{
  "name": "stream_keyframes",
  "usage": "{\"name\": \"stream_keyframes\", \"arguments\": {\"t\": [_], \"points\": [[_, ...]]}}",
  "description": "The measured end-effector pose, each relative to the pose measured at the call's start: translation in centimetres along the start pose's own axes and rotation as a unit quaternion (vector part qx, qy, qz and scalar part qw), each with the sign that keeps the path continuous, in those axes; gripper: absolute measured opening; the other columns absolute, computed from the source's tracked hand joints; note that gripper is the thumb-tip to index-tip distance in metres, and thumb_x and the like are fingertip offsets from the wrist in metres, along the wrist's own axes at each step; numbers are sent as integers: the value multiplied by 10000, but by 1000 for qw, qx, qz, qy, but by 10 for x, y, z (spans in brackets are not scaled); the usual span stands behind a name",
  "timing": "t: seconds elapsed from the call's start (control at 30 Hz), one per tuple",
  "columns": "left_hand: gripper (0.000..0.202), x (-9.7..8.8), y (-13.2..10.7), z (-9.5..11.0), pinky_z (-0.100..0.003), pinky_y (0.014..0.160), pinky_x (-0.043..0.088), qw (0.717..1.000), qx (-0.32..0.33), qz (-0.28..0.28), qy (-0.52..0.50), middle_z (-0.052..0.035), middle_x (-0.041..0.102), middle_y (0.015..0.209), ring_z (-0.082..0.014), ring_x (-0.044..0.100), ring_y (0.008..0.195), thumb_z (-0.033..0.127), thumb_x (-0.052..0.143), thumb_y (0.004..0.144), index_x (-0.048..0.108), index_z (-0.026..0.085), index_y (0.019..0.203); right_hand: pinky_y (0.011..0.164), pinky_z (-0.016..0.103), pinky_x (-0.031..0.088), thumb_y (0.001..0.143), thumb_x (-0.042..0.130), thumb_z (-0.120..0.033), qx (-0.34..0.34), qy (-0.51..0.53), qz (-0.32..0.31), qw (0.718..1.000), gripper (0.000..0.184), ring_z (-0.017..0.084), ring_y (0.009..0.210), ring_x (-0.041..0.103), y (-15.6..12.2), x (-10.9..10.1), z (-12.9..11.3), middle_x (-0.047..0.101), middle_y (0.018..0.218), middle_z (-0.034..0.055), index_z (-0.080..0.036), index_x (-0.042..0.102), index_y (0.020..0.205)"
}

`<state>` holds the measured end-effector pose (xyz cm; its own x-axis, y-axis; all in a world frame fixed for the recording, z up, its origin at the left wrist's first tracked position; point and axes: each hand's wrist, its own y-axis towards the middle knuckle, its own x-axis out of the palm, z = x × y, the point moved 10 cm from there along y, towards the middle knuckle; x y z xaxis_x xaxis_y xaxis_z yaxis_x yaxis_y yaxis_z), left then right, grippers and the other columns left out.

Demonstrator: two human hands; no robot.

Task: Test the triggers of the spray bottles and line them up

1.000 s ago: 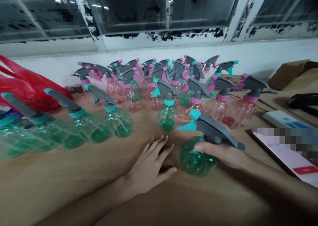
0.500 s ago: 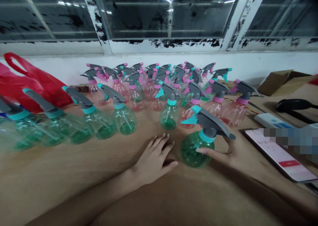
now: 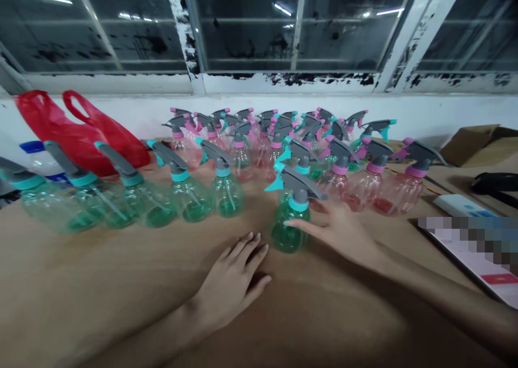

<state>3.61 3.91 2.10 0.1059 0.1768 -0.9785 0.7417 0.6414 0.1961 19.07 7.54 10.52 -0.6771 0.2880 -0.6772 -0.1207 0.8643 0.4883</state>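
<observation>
My right hand [image 3: 343, 230] is closed round the body of a green spray bottle [image 3: 289, 233] with a grey and turquoise trigger head. The thumb lies across its near side; the other fingers are hidden behind it. Directly behind stands another turquoise-collared spray bottle, mostly covered by the held one. My left hand [image 3: 237, 276] rests palm down on the table [image 3: 133, 281], fingers stretched out, to the left of the held bottle and apart from it. Left of the hands runs a row of several green spray bottles, the nearest one [image 3: 227, 195] upright.
Several pink spray bottles [image 3: 399, 190] and some green ones crowd the back of the table. At the left are a red plastic bag [image 3: 101, 136] and a blue-capped bottle [image 3: 38, 157]. A phone [image 3: 465, 249], a black object [image 3: 497, 184] and a cardboard box [image 3: 481, 144] lie at the right.
My right hand has moved the green spray bottle left and farther back, in front of another bottle. The camera view has turned somewhat left. My left hand stays flat on the table.
</observation>
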Motion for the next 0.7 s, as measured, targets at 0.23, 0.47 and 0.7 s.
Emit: {"name": "stream_keyframes", "arguments": {"t": [0.23, 0.47, 0.7], "points": [[462, -4, -14, -14, -442, 1020, 377, 999, -21, 14, -21, -112, 451, 1400, -270, 405, 1287, 434, 443, 956, 479, 154, 1322, 819, 455, 509, 784, 632, -496, -18, 10, 37, 999, 474, 312, 966, 650, 47, 39, -10, 691, 1037, 137, -154, 573, 1107], [475, -1, -15, -13, -453, 1040, 356, 999, -16, 28, -22, -111, 449, 1400, -270, 391, 1295, 455, 436, 958, 476, 150, 1321, 789, 447, 508, 807, 618, -444, -12, 9, 42, 999, 436, 324, 962, 642, 72, 53, -2, 676, 1042, 152, -144, 542, 1114], [467, -4, -16, -12, -451, 1040, 355, 999, -11, 41, -16, -108, 461, 1390, -274, 404, 1284, 450, 448, 954, 487, 149, 1309, 832, 470, 497, 805, 632, -415, -7, 24, 42, 999, 474, 324, 1008, 624, 76, 54, -3, 658, 1096, 168, -118, 522, 1157]]}}
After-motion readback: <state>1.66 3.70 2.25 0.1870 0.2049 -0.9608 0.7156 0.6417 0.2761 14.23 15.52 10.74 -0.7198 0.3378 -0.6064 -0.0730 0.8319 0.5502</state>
